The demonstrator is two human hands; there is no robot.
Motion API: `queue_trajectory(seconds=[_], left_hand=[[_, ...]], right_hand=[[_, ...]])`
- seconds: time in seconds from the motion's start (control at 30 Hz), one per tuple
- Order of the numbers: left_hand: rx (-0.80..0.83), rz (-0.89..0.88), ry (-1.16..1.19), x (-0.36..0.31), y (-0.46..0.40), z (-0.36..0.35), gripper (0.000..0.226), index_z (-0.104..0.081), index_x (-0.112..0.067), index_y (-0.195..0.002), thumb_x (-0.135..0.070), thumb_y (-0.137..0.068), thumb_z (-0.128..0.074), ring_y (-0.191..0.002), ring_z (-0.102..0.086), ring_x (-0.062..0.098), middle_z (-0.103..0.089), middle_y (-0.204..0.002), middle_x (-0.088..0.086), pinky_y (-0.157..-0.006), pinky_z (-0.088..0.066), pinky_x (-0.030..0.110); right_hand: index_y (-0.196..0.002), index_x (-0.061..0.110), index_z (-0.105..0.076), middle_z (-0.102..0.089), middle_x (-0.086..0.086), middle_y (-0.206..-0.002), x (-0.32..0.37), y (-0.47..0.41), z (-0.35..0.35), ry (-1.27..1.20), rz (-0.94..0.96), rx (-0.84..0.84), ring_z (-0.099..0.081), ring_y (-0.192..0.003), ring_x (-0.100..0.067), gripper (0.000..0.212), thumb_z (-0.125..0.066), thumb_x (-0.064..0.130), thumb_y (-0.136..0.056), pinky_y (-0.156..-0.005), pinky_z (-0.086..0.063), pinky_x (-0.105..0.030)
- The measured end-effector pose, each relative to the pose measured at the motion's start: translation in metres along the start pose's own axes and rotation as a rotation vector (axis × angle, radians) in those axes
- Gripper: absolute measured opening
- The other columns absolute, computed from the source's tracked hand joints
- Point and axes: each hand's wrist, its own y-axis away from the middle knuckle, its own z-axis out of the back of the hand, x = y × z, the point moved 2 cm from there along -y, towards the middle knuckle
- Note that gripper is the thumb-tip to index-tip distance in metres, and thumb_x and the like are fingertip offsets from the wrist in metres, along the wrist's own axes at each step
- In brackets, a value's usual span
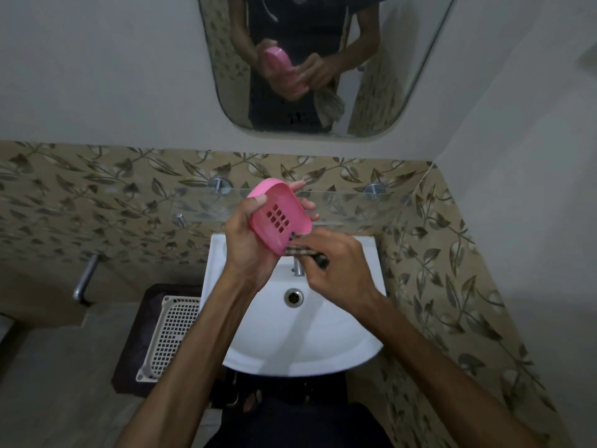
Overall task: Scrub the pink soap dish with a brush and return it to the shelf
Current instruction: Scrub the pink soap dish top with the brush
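Note:
My left hand (248, 240) grips the pink soap dish (280, 215) above the white sink (290, 334), thumb on its left rim and fingers behind it. The dish is tilted, and its inside with several drain holes faces me. My right hand (339, 266) holds a dark brush (300, 252) and presses it against the dish's lower edge; most of the brush is hidden under my fingers. The glass shelf (355, 205) runs along the wall just behind the dish.
A chrome tap (298, 266) stands at the sink's back, the drain (293, 297) below it. A white perforated basket (171, 334) sits on a dark stool at left. A mirror (307, 59) hangs above. A metal pipe (85, 276) juts from the left wall.

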Motion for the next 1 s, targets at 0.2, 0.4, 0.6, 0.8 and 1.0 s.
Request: queue_trajectory(seconds=[0.2, 0.4, 0.6, 0.8, 1.0], left_hand=[[0.02, 0.012, 0.077, 0.002, -0.004, 0.005, 0.073, -0.049, 0.008, -0.146, -0.041, -0.093, -0.041, -0.122, -0.055, 0.05, -0.06, -0.126, 0.032, -0.112, -0.041, 0.062], [0.008, -0.006, 0.087, 0.002, -0.005, 0.005, 0.075, -0.052, 0.007, -0.144, -0.049, -0.095, -0.042, -0.117, -0.062, 0.047, -0.068, -0.117, 0.028, -0.11, -0.045, 0.06], [0.005, -0.036, 0.009, 0.005, -0.009, -0.002, 0.071, -0.053, 0.011, -0.139, -0.042, -0.095, -0.041, -0.115, -0.058, 0.048, -0.065, -0.115, 0.028, -0.108, -0.044, 0.061], [-0.026, -0.06, 0.019, 0.008, -0.012, 0.002, 0.069, -0.052, 0.013, -0.14, -0.04, -0.097, -0.037, -0.116, -0.058, 0.049, -0.063, -0.119, 0.03, -0.11, -0.042, 0.063], [-0.014, -0.063, 0.119, 0.003, -0.01, 0.0, 0.077, -0.045, 0.014, -0.144, -0.045, -0.094, -0.044, -0.112, -0.061, 0.042, -0.063, -0.119, 0.03, -0.1, -0.05, 0.051]], right_hand=[[-0.106, 0.02, -0.081, -0.079, 0.002, -0.097, 0.005, 0.0, 0.0, -0.04, -0.057, 0.01, -0.072, -0.081, -0.013, 0.023, -0.073, 0.014, -0.086, -0.074, -0.059, -0.028], [-0.112, 0.019, -0.079, -0.08, 0.003, -0.105, 0.001, -0.008, 0.005, -0.012, -0.125, -0.005, -0.073, -0.09, -0.008, 0.026, -0.081, 0.013, -0.086, -0.085, -0.061, -0.027], [-0.101, 0.013, -0.081, -0.08, -0.002, -0.092, 0.003, -0.008, -0.001, 0.035, -0.174, -0.063, -0.071, -0.076, -0.015, 0.016, -0.081, 0.011, -0.086, -0.073, -0.061, -0.036], [-0.107, 0.012, -0.081, -0.079, -0.005, -0.099, 0.006, -0.006, -0.008, -0.026, -0.213, -0.085, -0.071, -0.085, -0.017, 0.021, -0.08, 0.006, -0.087, -0.078, -0.06, -0.035], [-0.106, 0.014, -0.082, -0.069, -0.004, -0.104, 0.006, -0.012, -0.007, -0.003, -0.173, -0.162, -0.062, -0.083, -0.01, 0.021, -0.081, 0.007, -0.087, -0.068, -0.055, -0.018]])
